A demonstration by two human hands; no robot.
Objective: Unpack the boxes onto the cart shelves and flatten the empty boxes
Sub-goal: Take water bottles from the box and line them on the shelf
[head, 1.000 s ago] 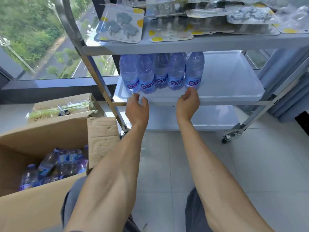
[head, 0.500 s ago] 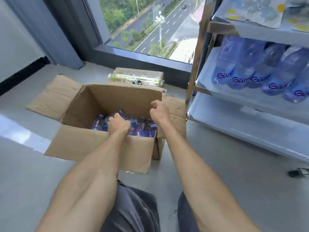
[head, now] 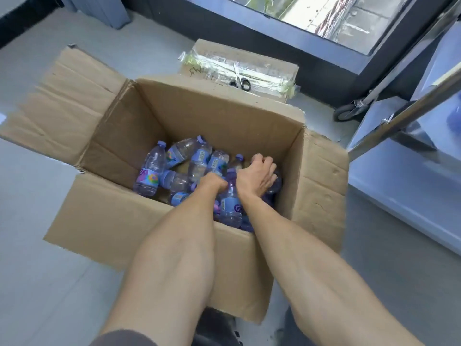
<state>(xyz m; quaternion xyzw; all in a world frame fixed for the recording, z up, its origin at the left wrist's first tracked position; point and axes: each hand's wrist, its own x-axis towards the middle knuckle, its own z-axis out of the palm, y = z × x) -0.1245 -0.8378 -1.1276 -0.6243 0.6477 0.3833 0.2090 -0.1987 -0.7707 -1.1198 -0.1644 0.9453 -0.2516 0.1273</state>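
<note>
An open cardboard box (head: 224, 113) stands on the floor in front of me, with several clear water bottles (head: 149, 174) with purple caps lying loose in its bottom. Both my arms reach down into it. My left hand (head: 213, 183) is curled around the neck of an upright bottle (head: 230, 206) between my wrists. My right hand (head: 259, 174) is closed over a darker bottle (head: 275, 182) by the box's right wall. The fingertips of both hands are hidden among the bottles.
Behind the open box lies a second, taped cardboard box (head: 272, 63) with scissors (head: 240, 81) on top. The cart (head: 401, 114) stands at the right, with a caster (head: 345, 112) and its low shelf (head: 399, 186). A window runs along the far wall.
My hands left the bottles on the cart shelf, swung left to the box and have gone down inside it. The view turned from the cart to looking down into the box.
</note>
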